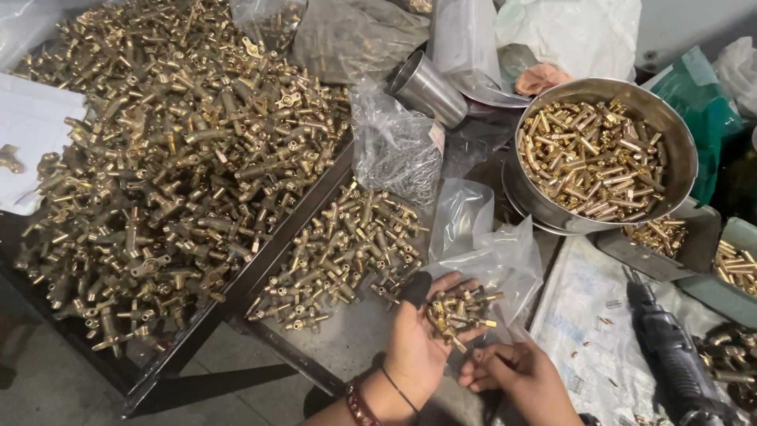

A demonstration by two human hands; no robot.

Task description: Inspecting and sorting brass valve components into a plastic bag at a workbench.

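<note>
My left hand [418, 339] is palm up near the bottom centre, cupped around a small heap of brass fittings [457, 309]; a dark cap covers its thumb tip. Just right of it, my right hand [516, 372] has its fingers curled together, pinching at something small that I cannot make out. Both hands hover over a grey metal tabletop [355, 339]. A loose pile of brass valve parts [339, 252] lies on the table directly beyond the left hand.
A big heap of brass valve bodies [165, 158] fills a dark tray at left. A steel bowl [678, 158] of brass pins sits at right, with small trays [698, 244] beside it. Clear plastic bags [473, 237], a steel cup [430, 88] and a black power screwdriver [670, 355] lie around.
</note>
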